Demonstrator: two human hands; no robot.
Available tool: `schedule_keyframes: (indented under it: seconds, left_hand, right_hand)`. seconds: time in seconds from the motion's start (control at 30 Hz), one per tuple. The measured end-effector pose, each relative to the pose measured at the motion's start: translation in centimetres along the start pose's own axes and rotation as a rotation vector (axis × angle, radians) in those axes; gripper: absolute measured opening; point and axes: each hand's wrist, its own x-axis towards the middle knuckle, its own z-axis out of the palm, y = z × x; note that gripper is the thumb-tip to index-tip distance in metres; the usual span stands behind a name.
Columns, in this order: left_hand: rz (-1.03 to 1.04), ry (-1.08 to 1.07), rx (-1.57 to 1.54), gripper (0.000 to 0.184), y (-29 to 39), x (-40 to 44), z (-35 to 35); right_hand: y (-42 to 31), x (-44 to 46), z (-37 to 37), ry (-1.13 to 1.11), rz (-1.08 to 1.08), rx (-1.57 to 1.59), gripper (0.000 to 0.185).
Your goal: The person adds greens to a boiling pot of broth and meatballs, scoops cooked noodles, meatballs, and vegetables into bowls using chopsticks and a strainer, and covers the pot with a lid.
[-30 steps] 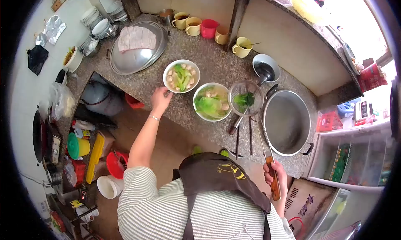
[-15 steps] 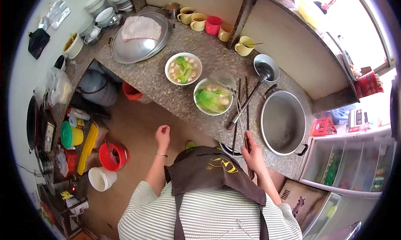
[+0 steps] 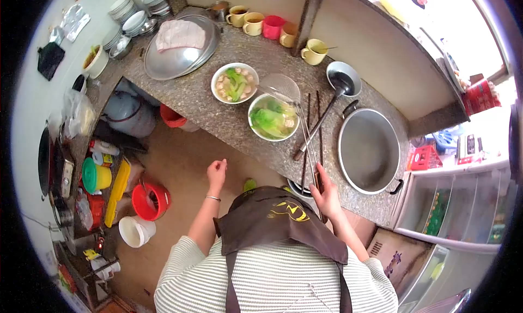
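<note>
My right hand (image 3: 326, 195) grips the handle of a wire-mesh skimmer (image 3: 284, 86). Its mesh end hovers just above the nearer bowl of soup (image 3: 273, 118), which holds lettuce leaves and pale meatballs. Beside it, to the upper left, stands a second bowl of soup (image 3: 235, 83) with greens and meatballs. My left hand (image 3: 216, 173) hangs over the floor in front of the counter, fingers curled in, nothing visible in them. Chopsticks (image 3: 320, 117) and a ladle (image 3: 321, 122), its head resting in a metal bowl (image 3: 352, 76), lie right of the skimmer.
A large pot (image 3: 369, 151) of cloudy liquid stands on the right of the counter. Several mugs (image 3: 253, 23) line the back wall. A cloth (image 3: 181, 35) lies on a metal lid (image 3: 158, 62) at the left. Red (image 3: 158, 210) and white buckets (image 3: 129, 230) sit on the floor.
The skimmer's mesh end has swung left and up, from the nearer bowl's upper right edge to between the bowls' far sides. My left hand stays low. The view has shifted slightly.
</note>
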Motion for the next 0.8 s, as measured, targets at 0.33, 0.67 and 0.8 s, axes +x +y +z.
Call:
schedule_keyframes:
  seconds: [0.33, 0.67, 0.8]
  left_hand:
    - [0.008, -0.208, -0.124, 0.01, -3.8, -2.8, 3.6]
    - [-0.139, -0.264, -0.129, 0.012, -2.5, -6.5, 5.2]
    - [-0.051, -0.309, -0.038, 0.009, -1.6, -8.1, 6.5]
  right_hand:
    - [7.6, -4.1, -5.8, -0.046, 0.403, 1.415, 0.022]
    - [22.4, -7.9, -12.1, 0.622, 0.605, 0.5, 0.049]
    - [28.2, -5.8, -14.0, 0.67, 0.535, -0.149, 0.052]
